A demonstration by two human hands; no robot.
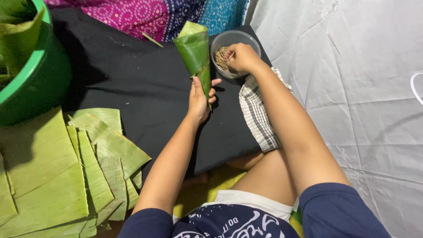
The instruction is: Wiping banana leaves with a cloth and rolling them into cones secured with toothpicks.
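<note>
Both hands are busy over a black cloth [132, 83] spread on the floor. At far left a green tub [42, 75] holds leaves, and below it lies a stack of cut banana leaf pieces [57, 176]. Moving right, the left hand [199, 100] is wrapped around the narrow tip of a leaf cone [194, 53], fingers closed on it, holding it with the wide mouth pointing away from the person. Just right of the cone stands a clear round bowl [246, 39] of thin sticks [221, 57]; the right hand [241, 57] reaches into it, fingertips pinched together among the sticks. Below that wrist a checked cloth [257, 117] lies at the black cloth's edge, and white fabric [352, 88] covers the far right.
</note>
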